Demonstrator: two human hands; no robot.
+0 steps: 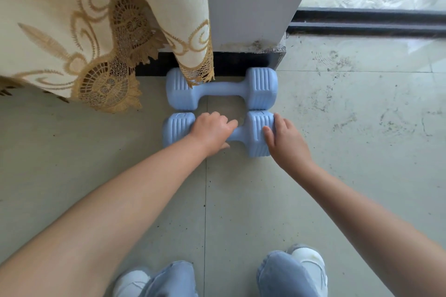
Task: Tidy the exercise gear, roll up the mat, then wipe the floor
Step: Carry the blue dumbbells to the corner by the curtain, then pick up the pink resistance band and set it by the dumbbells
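Grip L: my left hand curled round near dumbbell handle.
Grip R: right hand fingers straight, touching its end.
Far dumbbell: touching, by wall.

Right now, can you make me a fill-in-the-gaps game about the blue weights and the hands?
1. The two pale blue plastic dumbbells lie side by side on the ____.
2. The left hand is curled round the ____ of the nearer dumbbell.
3. The right hand touches that dumbbell's ____ end.
4. The cream lace curtain hangs over one end of the ____ dumbbell.

Missing words: floor; handle; right; farther
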